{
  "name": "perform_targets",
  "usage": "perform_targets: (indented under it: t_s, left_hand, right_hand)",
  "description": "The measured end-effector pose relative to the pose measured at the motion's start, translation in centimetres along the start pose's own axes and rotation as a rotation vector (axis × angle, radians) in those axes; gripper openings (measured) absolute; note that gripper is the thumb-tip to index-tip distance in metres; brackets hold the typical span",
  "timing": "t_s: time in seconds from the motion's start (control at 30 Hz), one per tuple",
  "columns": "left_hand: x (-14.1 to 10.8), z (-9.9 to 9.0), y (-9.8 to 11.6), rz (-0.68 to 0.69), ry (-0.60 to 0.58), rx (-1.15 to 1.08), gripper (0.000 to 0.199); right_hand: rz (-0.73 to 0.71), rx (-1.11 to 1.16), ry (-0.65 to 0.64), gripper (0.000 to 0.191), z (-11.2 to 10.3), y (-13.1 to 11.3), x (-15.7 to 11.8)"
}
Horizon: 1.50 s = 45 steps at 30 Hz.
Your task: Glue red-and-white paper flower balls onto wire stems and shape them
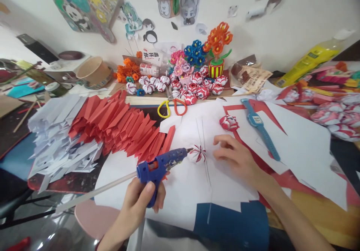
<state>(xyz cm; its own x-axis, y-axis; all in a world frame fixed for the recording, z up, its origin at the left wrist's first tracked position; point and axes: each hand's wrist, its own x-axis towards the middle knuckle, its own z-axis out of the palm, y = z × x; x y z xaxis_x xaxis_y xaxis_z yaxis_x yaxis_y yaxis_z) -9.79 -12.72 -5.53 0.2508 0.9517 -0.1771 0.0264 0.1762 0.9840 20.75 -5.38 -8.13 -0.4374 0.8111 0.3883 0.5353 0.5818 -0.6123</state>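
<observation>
My left hand (146, 195) is wrapped round the handle of a blue glue gun (160, 166), with a long glue stick (98, 191) coming out of its back. The gun's nozzle touches or nearly touches a red-and-white striped paper ball (197, 154) lying on white paper (180, 191). Thin wires (206, 168) lie beside and beneath the ball. To the right of the ball, my right hand (234, 155) hovers with its fingers apart and curved, holding nothing. A second red-and-white ball (228, 122) sits just above that hand.
Piles of folded white (64, 138) and red paper strips (120, 123) cover the left. Scissors (172, 108), finished balls and pipe-cleaner flowers (218, 39) stand at the back. A blue watch (260, 125) lies at right, a yellow bottle (312, 61) behind it.
</observation>
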Motion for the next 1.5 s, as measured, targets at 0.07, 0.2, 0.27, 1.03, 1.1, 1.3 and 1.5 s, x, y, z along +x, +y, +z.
perform_targets:
  t_s: [0.07,0.2,0.27,1.03,1.1,1.3,1.5]
  left_hand:
    - [0.3,-0.2,0.5,0.017,-0.003,0.055,0.046]
    - [0.9,-0.3,2.5,0.009,0.01,0.158,0.049]
    - [1.2,-0.2,3.4,0.015,0.003,0.193,0.05]
    - [3.0,-0.2,5.1,-0.025,-0.131,0.262,0.058]
    - [3.1,-0.2,5.1,-0.05,-0.138,0.25,0.055]
    - [2.9,-0.8,5.0,-0.093,-0.132,0.252,0.045]
    - [2.1,-1.8,4.3,-0.137,-0.127,0.209,0.039]
  right_hand:
    - [0.016,0.149,0.174,0.026,-0.3,-0.8,0.0]
    - [0.104,0.467,0.558,0.017,-0.4,-2.0,1.0]
    - [0.193,0.565,0.664,0.024,-0.3,-2.3,1.7]
    - [0.473,0.346,1.19,0.016,0.1,-7.2,0.8]
    - [0.51,0.387,1.218,0.016,0.7,-7.6,1.9]
    - [0.499,0.363,1.305,0.011,2.7,-7.3,4.3]
    - [0.496,0.346,1.288,0.008,3.7,-6.1,4.3]
